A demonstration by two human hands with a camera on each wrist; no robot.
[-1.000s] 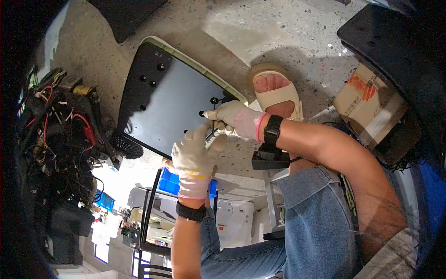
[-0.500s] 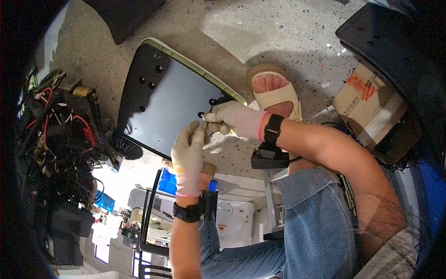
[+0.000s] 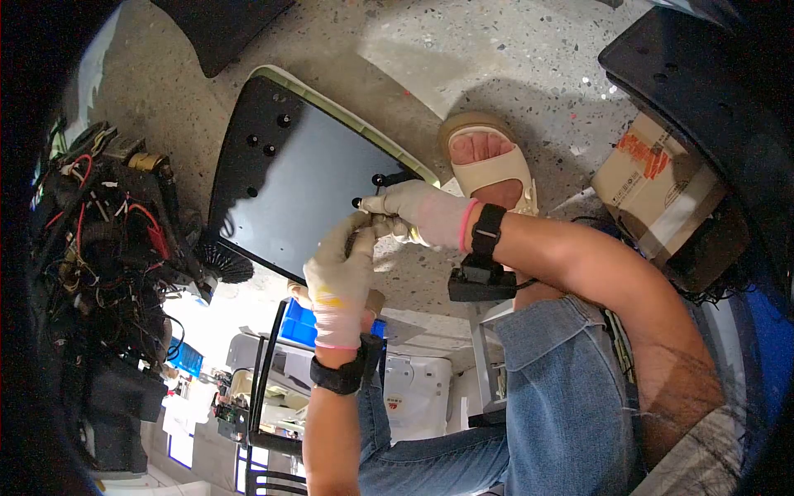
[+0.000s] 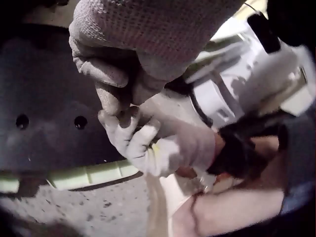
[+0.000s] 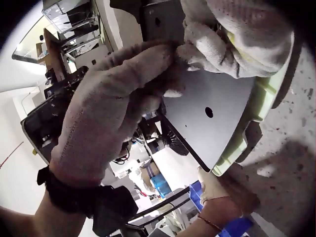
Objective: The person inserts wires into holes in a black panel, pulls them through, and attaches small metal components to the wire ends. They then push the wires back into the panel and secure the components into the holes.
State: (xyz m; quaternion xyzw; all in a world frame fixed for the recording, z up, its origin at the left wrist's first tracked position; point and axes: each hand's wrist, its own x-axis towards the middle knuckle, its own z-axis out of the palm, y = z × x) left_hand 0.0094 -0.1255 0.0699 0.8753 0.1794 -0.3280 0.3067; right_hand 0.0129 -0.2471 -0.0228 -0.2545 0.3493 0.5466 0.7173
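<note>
Both hands wear pale knit gloves and meet over the lower edge of a black panel (image 3: 285, 198) with a pale green rim. My right hand (image 3: 422, 215) curls its fingers around a slim dark rod (image 3: 379, 189), perhaps a hex key, whose upper end reaches a round dark hole (image 3: 378, 179) in the panel. My left hand (image 3: 339, 260) has thumb and fingers drawn together at the rod's lower end, hiding it. In the left wrist view the right hand's fingertips (image 4: 111, 121) touch those of the left hand. The right wrist view shows the left hand (image 5: 113, 98) bent toward the right hand (image 5: 237, 42).
Tangled wiring and dark machine parts (image 3: 103, 256) crowd the left. A sandaled foot (image 3: 488, 161) stands close past the right wrist on the speckled floor (image 3: 397, 74). Far right are a cardboard box (image 3: 653, 182) and another black panel (image 3: 678, 74). A blue bin (image 3: 299, 322) sits behind the left hand.
My left hand has gone from spread fingers below the right hand to drawn-together fingers at its fingertips, covering the rod's lower end. The right hand stays almost in place.
</note>
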